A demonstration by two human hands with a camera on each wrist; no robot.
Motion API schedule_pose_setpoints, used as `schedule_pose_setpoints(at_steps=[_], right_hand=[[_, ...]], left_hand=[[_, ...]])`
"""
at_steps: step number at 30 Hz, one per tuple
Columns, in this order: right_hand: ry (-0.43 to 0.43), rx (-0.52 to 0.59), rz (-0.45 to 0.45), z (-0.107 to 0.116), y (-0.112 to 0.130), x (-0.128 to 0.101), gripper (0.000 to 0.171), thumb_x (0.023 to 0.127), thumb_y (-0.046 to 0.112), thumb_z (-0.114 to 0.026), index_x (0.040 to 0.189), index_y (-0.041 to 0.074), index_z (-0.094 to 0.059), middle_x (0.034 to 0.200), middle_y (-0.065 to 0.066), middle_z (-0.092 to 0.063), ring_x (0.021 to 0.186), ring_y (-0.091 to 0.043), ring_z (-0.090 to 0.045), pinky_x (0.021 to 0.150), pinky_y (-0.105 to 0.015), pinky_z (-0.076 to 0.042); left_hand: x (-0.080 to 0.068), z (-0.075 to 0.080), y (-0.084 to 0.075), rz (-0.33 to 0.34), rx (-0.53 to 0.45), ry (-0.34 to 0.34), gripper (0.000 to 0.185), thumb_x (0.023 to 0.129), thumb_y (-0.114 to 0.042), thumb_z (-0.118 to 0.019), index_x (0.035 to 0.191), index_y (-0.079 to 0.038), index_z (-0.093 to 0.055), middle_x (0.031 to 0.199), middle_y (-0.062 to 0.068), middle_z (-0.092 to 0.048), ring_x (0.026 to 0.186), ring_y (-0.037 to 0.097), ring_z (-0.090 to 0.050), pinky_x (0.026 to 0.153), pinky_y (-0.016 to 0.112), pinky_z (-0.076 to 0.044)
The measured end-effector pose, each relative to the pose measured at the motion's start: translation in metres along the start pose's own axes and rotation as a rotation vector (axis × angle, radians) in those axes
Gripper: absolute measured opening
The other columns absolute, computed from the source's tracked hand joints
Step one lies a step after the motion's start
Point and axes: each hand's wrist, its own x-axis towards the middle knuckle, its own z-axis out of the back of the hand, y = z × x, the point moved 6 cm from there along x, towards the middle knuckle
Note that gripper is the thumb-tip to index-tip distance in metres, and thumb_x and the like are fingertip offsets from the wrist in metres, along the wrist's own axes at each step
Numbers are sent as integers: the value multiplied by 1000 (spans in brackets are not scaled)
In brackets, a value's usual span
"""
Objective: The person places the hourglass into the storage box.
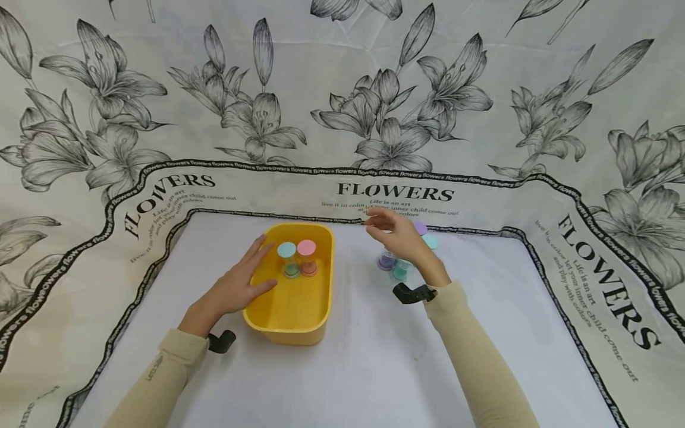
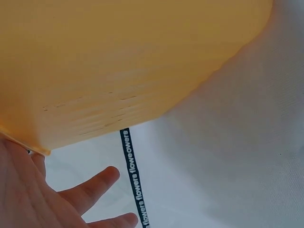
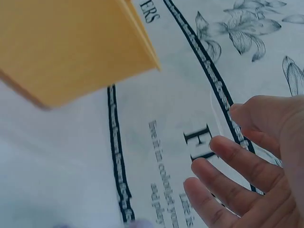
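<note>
A yellow plastic bin (image 1: 289,337) stands left of the middle of the table. Inside it, side by side near the far end, are a sand timer with a light blue cap (image 1: 286,249) and a sand timer with a pink cap (image 1: 307,248). My left hand (image 1: 241,282) rests at the bin's left rim, fingers spread and thumb reaching over the inside. My right hand (image 1: 398,233) is raised right of the bin, fingers loosely bent and holding nothing. Partly hidden behind its wrist are a purple sand timer (image 1: 385,262) and a teal sand timer (image 1: 399,272).
A white cloth (image 1: 369,356) with a black lettered border covers the table. Behind it hangs flower-printed fabric (image 1: 396,142). Black wrist cameras sit at both cuffs, the right one (image 1: 412,293) close to the teal timer.
</note>
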Motion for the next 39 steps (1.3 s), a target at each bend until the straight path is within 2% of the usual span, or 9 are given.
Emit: schedule_pose_setpoints(at_steps=[8, 15, 20, 25, 30, 39], right_hand=[[-95, -75, 27, 38, -22, -32, 44, 103, 18, -64, 143, 3, -55, 135, -23, -63, 123, -40, -64, 104, -52, -53], [-146, -105, -36, 58, -52, -59, 47, 103, 23, -64, 145, 3, -52, 138, -23, -62, 124, -42, -64, 101, -55, -55], [-166, -97, -65, 59, -68, -71, 50, 103, 24, -64, 146, 2, -51, 138, -23, -62, 124, -42, -63, 99, -54, -56], [-200, -79, -91, 57, -81, -83, 51, 103, 26, -64, 146, 1, -50, 138, -24, -62, 124, -43, -63, 99, -55, -56], [-220, -39, -105, 47, -90, -94, 52, 103, 25, -65, 146, 0, -51, 139, -26, -61, 123, -42, -64, 97, -49, -57], [-222, -32, -160, 29, -111, -97, 51, 100, 25, -68, 144, 3, -53, 137, -26, -62, 121, -45, -65, 94, -51, -59]], left_hand=[[-4, 6, 2, 0, 8, -13, 84, 101, -51, -57, 166, -14, -19, 175, 8, -1, 156, 44, -23, 117, 70, -30], [-3, 8, -3, -8, 0, -11, 86, 101, -52, -58, 166, -12, -19, 175, 9, 0, 156, 44, -22, 117, 71, -29], [-2, 10, -10, -15, -5, -7, 86, 101, -52, -58, 166, -11, -19, 175, 10, 0, 156, 45, -20, 117, 71, -29], [3, 9, -9, -9, -6, -2, 87, 100, -53, -58, 166, -13, -17, 175, 8, 1, 157, 43, -19, 118, 70, -28], [5, 3, -9, -13, -42, -8, 87, 100, -52, -59, 166, -14, -17, 175, 7, 2, 158, 42, -15, 120, 69, -24], [3, -4, -9, -12, -93, -31, 86, 100, -50, -59, 167, -15, -17, 175, 9, 0, 159, 43, -12, 120, 70, -21]])
